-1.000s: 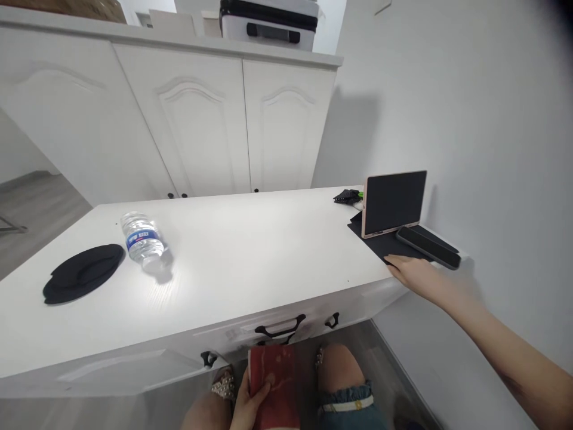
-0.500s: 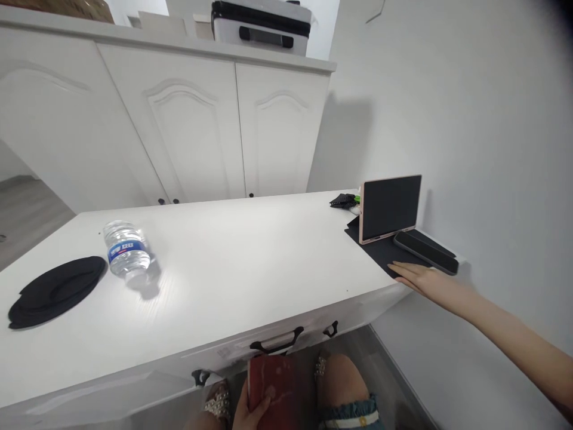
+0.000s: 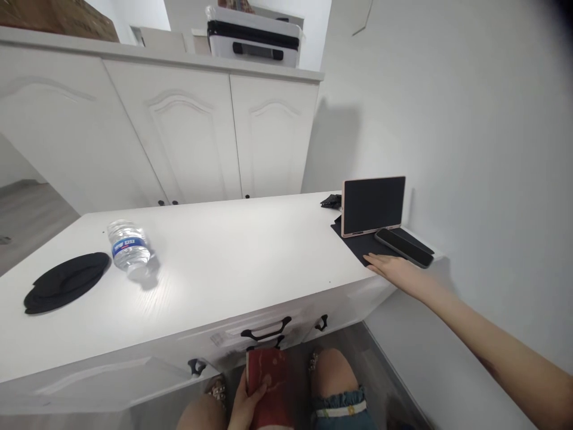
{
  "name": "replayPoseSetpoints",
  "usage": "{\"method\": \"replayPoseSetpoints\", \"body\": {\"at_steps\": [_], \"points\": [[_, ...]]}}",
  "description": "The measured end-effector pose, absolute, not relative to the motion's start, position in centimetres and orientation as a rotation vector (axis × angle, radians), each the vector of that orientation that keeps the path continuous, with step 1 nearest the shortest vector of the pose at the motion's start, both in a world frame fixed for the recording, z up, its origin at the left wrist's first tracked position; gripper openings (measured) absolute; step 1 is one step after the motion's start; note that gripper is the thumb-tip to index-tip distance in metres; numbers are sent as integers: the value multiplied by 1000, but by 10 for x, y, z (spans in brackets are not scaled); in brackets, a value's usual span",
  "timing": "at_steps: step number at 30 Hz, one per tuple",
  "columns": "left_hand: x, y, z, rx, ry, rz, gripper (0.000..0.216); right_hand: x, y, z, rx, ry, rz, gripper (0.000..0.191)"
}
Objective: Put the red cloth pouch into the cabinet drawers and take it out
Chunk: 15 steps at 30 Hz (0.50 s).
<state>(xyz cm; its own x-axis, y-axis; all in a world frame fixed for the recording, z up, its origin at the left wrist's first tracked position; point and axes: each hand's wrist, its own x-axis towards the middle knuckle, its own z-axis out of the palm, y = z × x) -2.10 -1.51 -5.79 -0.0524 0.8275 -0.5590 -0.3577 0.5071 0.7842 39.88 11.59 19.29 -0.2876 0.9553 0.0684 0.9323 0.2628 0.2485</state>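
Observation:
Low between my knees, my left hand [image 3: 245,401] grips a red book [image 3: 271,385] by its left side, thumb across the cover. On the right, my right hand [image 3: 389,267] lies flat with fingers stretched out, resting at the table's edge on a black tablet cover [image 3: 362,247]. A tablet [image 3: 374,205] with a dark screen and pinkish frame stands upright on that cover. Just beyond my right hand is a dark phone [image 3: 404,247], lying in front of the tablet.
A water bottle [image 3: 129,248] lies on its side on the white table [image 3: 242,251], beside a flat black fabric item [image 3: 67,283]. A black hair clip [image 3: 331,202] sits behind the tablet. White cabinets [image 3: 179,131] stand behind, carrying a suitcase [image 3: 253,45]. A wall closes the right side.
The view has shifted slightly, so the tablet, phone and right hand appear further left. My left hand still holds the red book, and my right hand stays flat by the phone.

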Motion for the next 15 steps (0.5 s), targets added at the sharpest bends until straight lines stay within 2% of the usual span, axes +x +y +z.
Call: {"method": "replayPoseSetpoints", "body": {"at_steps": [7, 15], "points": [[-14, -17, -68, 441, 1293, 1096, 64, 367, 141, 192, 1698, 2340, 421, 32], [-17, -17, -61, 445, 1308, 1065, 65, 328, 157, 202, 1846, 2153, 376, 30]]}}
